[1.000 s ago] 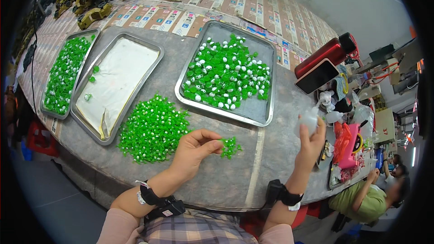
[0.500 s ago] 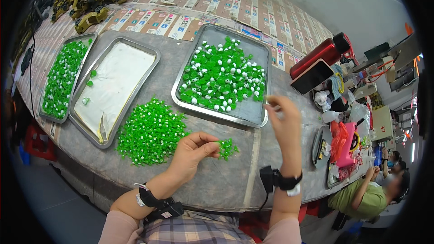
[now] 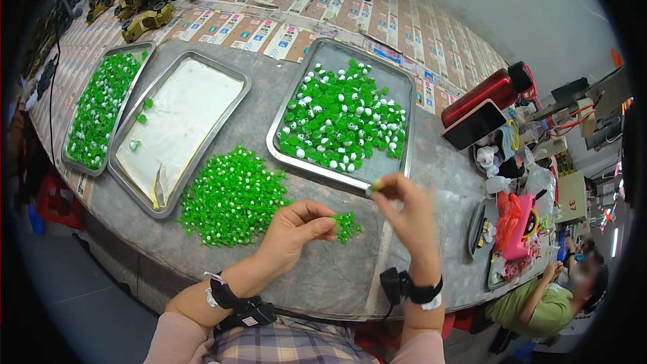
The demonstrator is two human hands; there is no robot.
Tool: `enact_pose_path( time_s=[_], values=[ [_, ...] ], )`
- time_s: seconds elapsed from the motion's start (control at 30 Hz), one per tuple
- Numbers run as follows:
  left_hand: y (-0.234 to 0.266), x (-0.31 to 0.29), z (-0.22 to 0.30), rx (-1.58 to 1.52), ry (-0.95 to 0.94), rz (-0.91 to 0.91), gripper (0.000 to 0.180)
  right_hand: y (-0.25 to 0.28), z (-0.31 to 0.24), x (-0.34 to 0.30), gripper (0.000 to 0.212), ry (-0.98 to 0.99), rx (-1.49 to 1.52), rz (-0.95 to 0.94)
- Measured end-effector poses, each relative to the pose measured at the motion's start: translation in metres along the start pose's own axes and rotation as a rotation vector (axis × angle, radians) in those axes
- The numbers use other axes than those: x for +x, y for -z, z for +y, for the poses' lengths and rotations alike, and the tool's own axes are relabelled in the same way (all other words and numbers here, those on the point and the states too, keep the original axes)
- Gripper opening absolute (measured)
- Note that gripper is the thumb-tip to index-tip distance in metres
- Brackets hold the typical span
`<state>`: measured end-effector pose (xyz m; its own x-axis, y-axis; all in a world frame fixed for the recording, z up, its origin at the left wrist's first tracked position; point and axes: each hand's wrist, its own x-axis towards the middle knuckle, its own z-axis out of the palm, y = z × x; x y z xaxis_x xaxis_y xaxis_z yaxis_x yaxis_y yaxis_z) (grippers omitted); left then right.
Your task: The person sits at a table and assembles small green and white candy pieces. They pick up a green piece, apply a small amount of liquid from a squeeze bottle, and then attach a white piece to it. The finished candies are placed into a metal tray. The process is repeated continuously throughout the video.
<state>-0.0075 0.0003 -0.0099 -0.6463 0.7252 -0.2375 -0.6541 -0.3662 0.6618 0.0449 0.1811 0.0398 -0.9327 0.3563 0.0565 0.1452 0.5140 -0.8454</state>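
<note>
My left hand (image 3: 296, 230) is closed in a pinch beside a small cluster of green pieces (image 3: 348, 228); whatever lies between its fingertips is too small to make out. To its left spreads a big heap of small green plastic pieces with white dots (image 3: 232, 195). My right hand (image 3: 408, 214) pinches a small green piece (image 3: 372, 190) just off the near edge of a metal tray (image 3: 275, 136). In that tray lie many green parts with white-and-black ball-like eyes (image 3: 344, 118).
A metal tray lined with white sheet (image 3: 192, 104) holds a few green bits. Left of it, a narrow tray (image 3: 151, 47) is full of green-and-white pieces. Yellow toy vehicles (image 3: 148, 21) pile up far left. A red bottle (image 3: 482, 98) and phone (image 3: 474, 125) lie right. A co-worker (image 3: 539, 303) sits beyond.
My right hand has come left and nearer, from the tray's right edge toward my left hand, and a green piece now shows at its fingertips. My left hand has barely moved.
</note>
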Motion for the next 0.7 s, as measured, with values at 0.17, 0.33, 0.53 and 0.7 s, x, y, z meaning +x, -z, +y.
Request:
enact_pose_path(
  time_s=[0.17,0.33,0.53,0.7],
  values=[
    [-0.005,0.000,0.000,0.045,-0.033,-0.038,0.011,-0.023,0.001,-0.033,0.014,-0.119,0.541,-0.162],
    [-0.005,0.001,-0.001,0.045,-0.026,-0.055,0.012,-0.028,0.007,-0.035,0.016,-0.216,0.807,-0.227],
    [-0.005,0.002,-0.001,0.028,-0.027,-0.021,0.011,-0.031,0.007,-0.037,0.020,-0.245,0.881,-0.179],
    [-0.004,0.002,-0.001,0.021,0.003,-0.001,0.011,-0.035,0.007,-0.038,0.021,-0.247,0.872,-0.177]
  ],
)
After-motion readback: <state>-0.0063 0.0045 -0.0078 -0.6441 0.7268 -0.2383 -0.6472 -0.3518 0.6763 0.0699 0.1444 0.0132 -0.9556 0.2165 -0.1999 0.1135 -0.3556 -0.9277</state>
